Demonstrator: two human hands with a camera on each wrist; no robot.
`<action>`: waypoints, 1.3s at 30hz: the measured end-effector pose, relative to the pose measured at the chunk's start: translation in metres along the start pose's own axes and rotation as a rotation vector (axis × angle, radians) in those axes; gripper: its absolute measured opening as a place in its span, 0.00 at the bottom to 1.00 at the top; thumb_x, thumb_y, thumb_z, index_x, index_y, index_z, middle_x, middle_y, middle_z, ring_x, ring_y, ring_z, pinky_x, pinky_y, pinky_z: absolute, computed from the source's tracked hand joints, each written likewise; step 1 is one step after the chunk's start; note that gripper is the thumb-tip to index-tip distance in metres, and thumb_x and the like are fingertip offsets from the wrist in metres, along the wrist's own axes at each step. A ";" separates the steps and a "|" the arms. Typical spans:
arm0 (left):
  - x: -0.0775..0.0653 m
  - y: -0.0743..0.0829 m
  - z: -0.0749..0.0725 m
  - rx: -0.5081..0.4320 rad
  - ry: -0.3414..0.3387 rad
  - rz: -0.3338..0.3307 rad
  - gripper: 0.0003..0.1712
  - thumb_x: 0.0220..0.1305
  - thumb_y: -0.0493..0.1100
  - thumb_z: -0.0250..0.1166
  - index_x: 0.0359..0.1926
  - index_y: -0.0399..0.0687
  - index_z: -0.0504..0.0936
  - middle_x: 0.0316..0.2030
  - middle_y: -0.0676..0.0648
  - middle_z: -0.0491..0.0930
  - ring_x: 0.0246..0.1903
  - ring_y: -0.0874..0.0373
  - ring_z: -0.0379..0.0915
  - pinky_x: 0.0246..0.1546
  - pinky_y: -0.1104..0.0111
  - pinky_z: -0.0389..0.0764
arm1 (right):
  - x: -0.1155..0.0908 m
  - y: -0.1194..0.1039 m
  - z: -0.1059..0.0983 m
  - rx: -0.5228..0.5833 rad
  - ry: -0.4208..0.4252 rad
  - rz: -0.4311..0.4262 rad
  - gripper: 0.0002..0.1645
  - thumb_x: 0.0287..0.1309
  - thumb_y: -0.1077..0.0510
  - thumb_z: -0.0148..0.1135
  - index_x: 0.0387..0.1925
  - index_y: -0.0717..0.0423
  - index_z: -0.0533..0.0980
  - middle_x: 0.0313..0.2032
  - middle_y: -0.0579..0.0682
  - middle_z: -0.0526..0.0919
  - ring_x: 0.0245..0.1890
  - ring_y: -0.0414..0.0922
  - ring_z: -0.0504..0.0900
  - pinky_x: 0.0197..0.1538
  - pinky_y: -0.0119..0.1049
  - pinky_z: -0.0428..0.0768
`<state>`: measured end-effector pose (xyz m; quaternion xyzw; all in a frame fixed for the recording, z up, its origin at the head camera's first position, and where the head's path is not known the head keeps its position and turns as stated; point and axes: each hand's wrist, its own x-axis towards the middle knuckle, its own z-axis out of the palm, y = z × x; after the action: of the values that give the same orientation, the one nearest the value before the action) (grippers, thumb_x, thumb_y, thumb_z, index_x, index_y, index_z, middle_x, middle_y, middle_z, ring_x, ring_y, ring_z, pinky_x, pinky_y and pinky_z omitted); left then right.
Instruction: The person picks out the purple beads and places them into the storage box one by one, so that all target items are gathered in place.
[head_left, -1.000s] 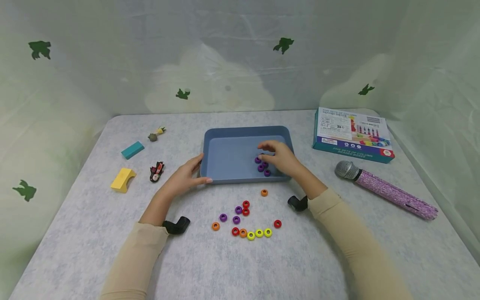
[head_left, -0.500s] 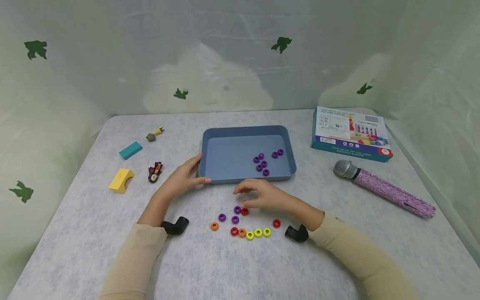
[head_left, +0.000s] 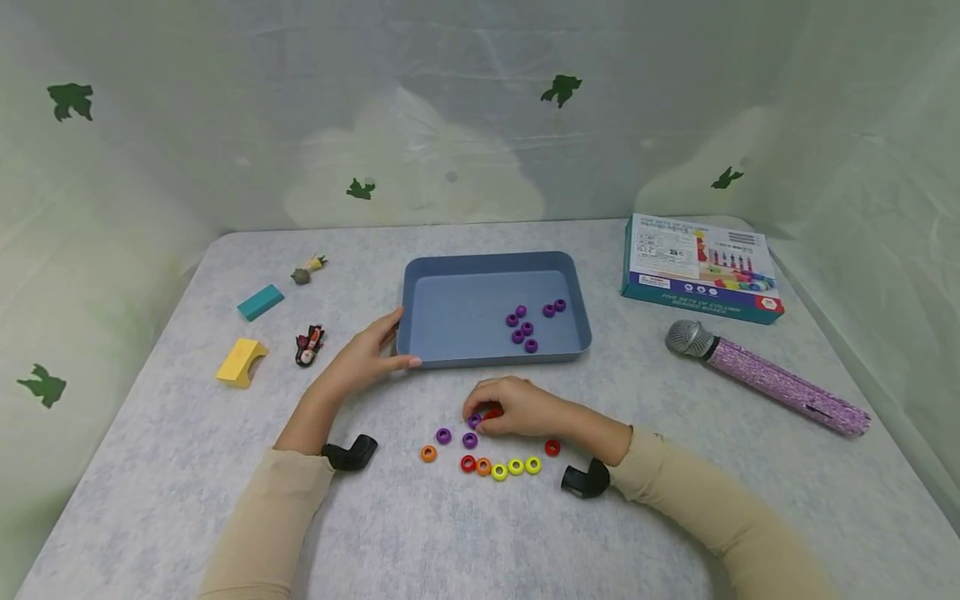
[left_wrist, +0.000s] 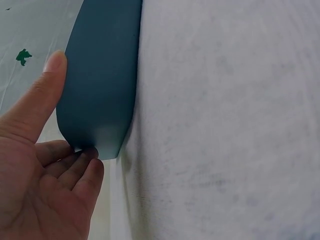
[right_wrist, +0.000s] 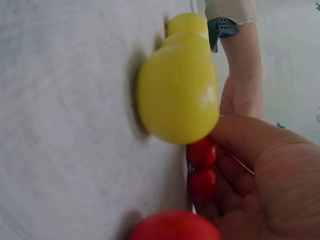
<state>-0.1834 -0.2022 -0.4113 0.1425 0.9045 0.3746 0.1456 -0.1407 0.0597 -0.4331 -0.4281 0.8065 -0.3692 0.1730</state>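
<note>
Purple beads (head_left: pixel 527 329), seven in all, lie in the right half of the blue tray (head_left: pixel 461 308); three others lie on the tabletop (head_left: pixel 397 525). Over one loose purple bead (head_left: pixel 472 423) the right hand (head_left: pixel 517 406) arches, thumb and forefinger slightly parted about it; whether they grip it cannot be told. A sound pick-up probably calls for a pinch on opposite sides and a vertical lift, sparing the neighbours. The left hand (head_left: pixel 367 353), thumb and fingers spread, touches the tray's near-left corner, likely a useful brace. The right wrist view reveals two red beads (right_wrist: pixel 202 185) within the hand's curve, largely covered in the head view; yellow beads (right_wrist: pixel 177 95) there obscure the thumb tip.
</note>
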 end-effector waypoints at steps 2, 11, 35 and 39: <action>0.000 0.000 0.000 0.002 0.002 0.000 0.54 0.40 0.62 0.59 0.63 0.50 0.40 0.61 0.45 0.41 0.58 0.51 0.44 0.55 0.62 0.54 | 0.000 -0.001 0.000 0.012 0.013 -0.003 0.08 0.46 0.56 0.59 0.32 0.45 0.75 0.33 0.35 0.73 0.33 0.32 0.70 0.37 0.23 0.71; 0.000 0.000 0.001 -0.011 0.004 0.004 0.54 0.41 0.61 0.60 0.63 0.50 0.39 0.61 0.45 0.41 0.58 0.51 0.44 0.55 0.62 0.54 | 0.000 -0.010 -0.032 0.134 0.175 -0.024 0.12 0.47 0.61 0.58 0.38 0.54 0.74 0.36 0.42 0.74 0.36 0.35 0.71 0.38 0.31 0.73; -0.002 0.004 -0.001 -0.033 -0.012 0.016 0.54 0.42 0.61 0.59 0.63 0.51 0.38 0.61 0.45 0.40 0.58 0.51 0.42 0.55 0.61 0.53 | 0.013 0.056 -0.085 0.034 0.303 0.417 0.10 0.49 0.61 0.55 0.37 0.54 0.74 0.34 0.47 0.75 0.36 0.41 0.72 0.38 0.33 0.73; -0.002 0.004 -0.001 -0.035 -0.009 0.016 0.54 0.42 0.60 0.60 0.63 0.51 0.39 0.61 0.45 0.40 0.58 0.51 0.42 0.55 0.61 0.53 | 0.014 0.054 -0.084 0.030 0.291 0.424 0.11 0.49 0.62 0.55 0.38 0.54 0.74 0.35 0.47 0.75 0.36 0.41 0.72 0.38 0.34 0.73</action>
<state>-0.1810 -0.2008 -0.4076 0.1487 0.8960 0.3908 0.1492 -0.2296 0.1055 -0.4168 -0.1892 0.8891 -0.3943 0.1348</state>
